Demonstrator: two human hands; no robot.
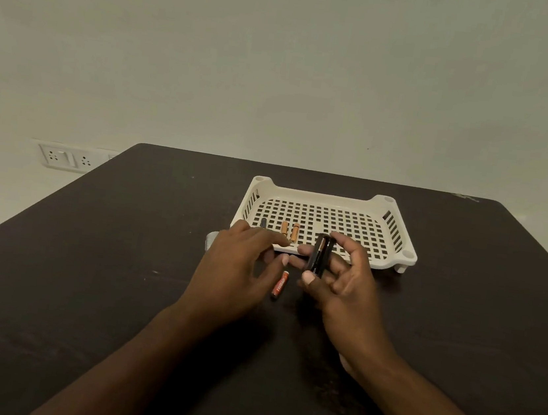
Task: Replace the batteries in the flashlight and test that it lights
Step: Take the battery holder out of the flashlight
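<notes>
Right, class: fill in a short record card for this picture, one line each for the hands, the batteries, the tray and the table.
right hand: holds a black battery holder upright, one battery visible in it
left hand: open, holding nothing, hovering beside the holder
loose battery: red, lying on the table between the hands
tray: white, perforated, holding two orange batteries and one small dark item
table: dark
flashlight body: cannot tell
</notes>
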